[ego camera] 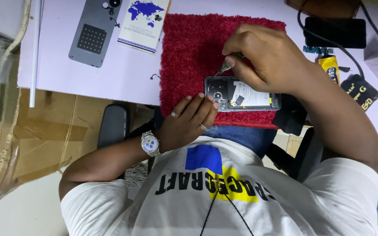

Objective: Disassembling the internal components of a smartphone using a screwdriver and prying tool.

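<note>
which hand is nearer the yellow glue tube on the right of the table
Right. The right hand is just left of the yellow glue tube; the left hand rests farther left, at the opened grey phone's left end.

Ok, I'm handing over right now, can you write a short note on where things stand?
Left hand: open, fingertips resting on the camera end of the opened phone.
Right hand: pinching a thin screwdriver, tip at the phone's upper corner near the camera.
The phone lies flat on the red mat, insides exposed.
Done: grey back cover is off, lying on the table beside a booklet.
Left: cover not refitted. I cannot tell which screws are out.
Two glue tubes lie to the right.
</note>
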